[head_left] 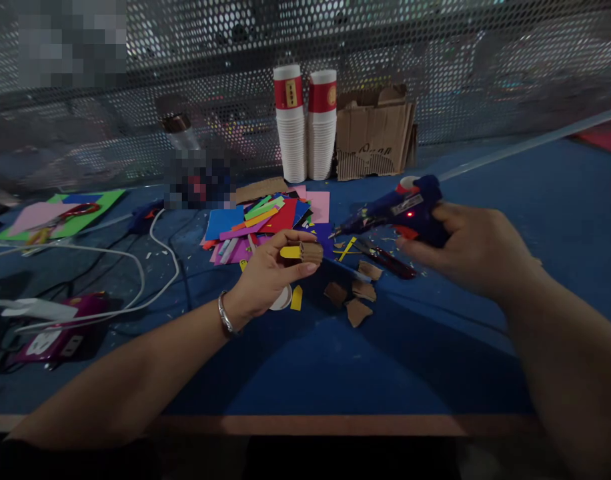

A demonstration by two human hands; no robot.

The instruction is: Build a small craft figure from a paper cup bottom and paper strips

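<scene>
Between the thumb and fingers of my left hand (265,270) is a small piece of corrugated cardboard (311,253) with a yellow paper strip (290,253) on it. My right hand (473,250) is wrapped round the handle of a blue glue gun (410,210), whose small red light is lit. The gun's nozzle points left and down, a little apart from the cardboard piece. Below my hands lie torn cardboard scraps (359,312), a yellow paper tab (296,298) and a white round lid-like thing (281,298), partly hidden by my left hand.
Coloured paper sheets (225,223) are heaped behind my left hand. A dark red utility knife (393,260) lies under the gun. Two stacks of paper cups (291,133) and a cardboard box (373,137) stand at the back. White cables (140,267) and a purple power strip (68,327) are at left.
</scene>
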